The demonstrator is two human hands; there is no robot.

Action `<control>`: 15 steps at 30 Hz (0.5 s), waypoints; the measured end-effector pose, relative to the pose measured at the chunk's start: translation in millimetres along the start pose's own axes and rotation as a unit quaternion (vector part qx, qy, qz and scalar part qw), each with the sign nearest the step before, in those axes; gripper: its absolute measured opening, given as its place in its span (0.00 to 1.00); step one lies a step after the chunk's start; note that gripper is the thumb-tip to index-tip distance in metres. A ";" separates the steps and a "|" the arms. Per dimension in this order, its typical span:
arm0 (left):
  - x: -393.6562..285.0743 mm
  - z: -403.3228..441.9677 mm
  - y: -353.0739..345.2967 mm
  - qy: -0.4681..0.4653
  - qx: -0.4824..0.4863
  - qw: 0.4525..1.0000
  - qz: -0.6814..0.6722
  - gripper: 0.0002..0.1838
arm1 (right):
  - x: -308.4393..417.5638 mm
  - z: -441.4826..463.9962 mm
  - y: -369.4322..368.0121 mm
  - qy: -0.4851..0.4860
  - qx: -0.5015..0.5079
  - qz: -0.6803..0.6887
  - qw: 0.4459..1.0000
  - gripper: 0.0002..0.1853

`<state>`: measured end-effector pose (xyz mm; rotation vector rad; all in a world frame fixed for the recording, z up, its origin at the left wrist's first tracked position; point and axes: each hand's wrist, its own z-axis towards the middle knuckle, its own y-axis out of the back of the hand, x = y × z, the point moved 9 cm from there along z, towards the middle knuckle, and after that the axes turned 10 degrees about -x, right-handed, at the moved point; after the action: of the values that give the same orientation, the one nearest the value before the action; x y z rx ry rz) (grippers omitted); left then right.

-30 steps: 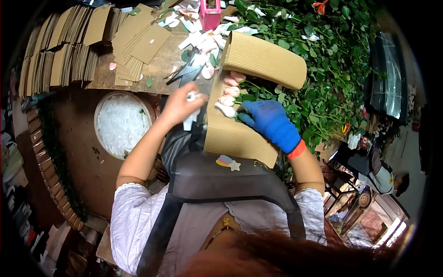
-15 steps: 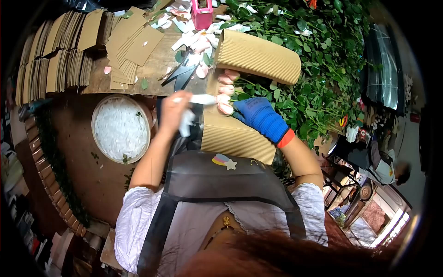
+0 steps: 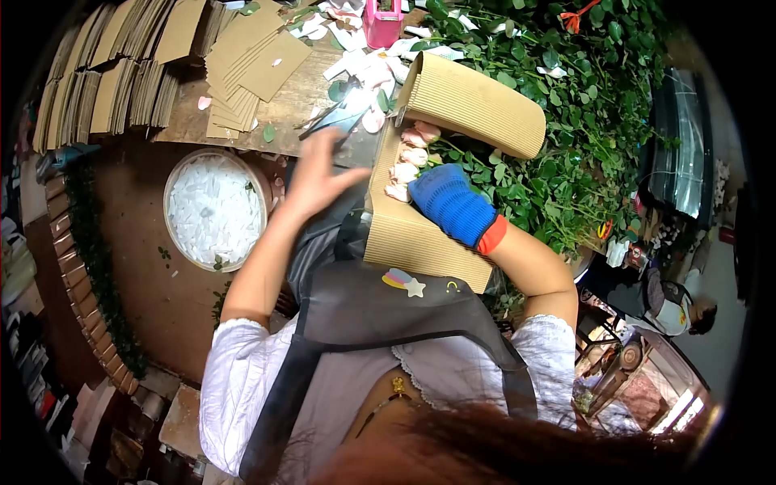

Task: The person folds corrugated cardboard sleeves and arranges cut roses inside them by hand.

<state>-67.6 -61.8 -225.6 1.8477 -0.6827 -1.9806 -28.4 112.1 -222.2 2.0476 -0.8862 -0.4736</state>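
My left hand (image 3: 319,178), bare, is open with its fingers spread and the thumb pointing right. Its fingertips are over dark-handled scissors (image 3: 343,123) on the table edge, and nothing shows in its grip. My right hand (image 3: 453,206), in a blue knitted glove with an orange cuff, is closed at the lowest of several pale pink roses (image 3: 404,172). Its fingertips are partly hidden among the stems. These roses lie in a row on corrugated cardboard (image 3: 428,250), whose far end (image 3: 477,105) curls over.
Stacked cardboard pieces (image 3: 121,65) and loose cards (image 3: 242,73) cover the table's left part. A round tub (image 3: 171,230) of white strips stands below. Beside a pink holder (image 3: 382,28) lie petals and white scraps. Leafy stems (image 3: 558,153) are heaped right; another person (image 3: 663,299) is beyond.
My left hand has let go of a white piece held by the roses and moved away from them, fingers spreading over the scissors. My right hand stays at the roses.
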 end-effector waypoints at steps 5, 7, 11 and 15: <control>-17.0 12.0 -91.1 -0.094 0.162 0.982 -0.038 0.60 | -20.1 -18.1 -0.1 -0.028 -0.055 0.116 0.991 0.10; -14.3 12.2 -92.8 -0.085 0.200 0.976 -0.017 0.60 | -33.8 -32.3 17.3 -0.074 -0.088 0.185 0.976 0.13; -15.4 5.7 -95.2 -0.078 0.219 0.972 -0.021 0.57 | -47.7 -39.6 15.0 -0.135 -0.192 0.220 0.947 0.13; -16.0 7.5 -97.9 -0.065 0.236 0.970 0.003 0.55 | -38.2 -11.3 -11.1 -0.089 -0.175 0.141 0.970 0.10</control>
<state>-66.5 28.7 -267.1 1.9667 -1.2927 -2.0780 -42.9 150.8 -224.2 1.5488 -1.0961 -0.6139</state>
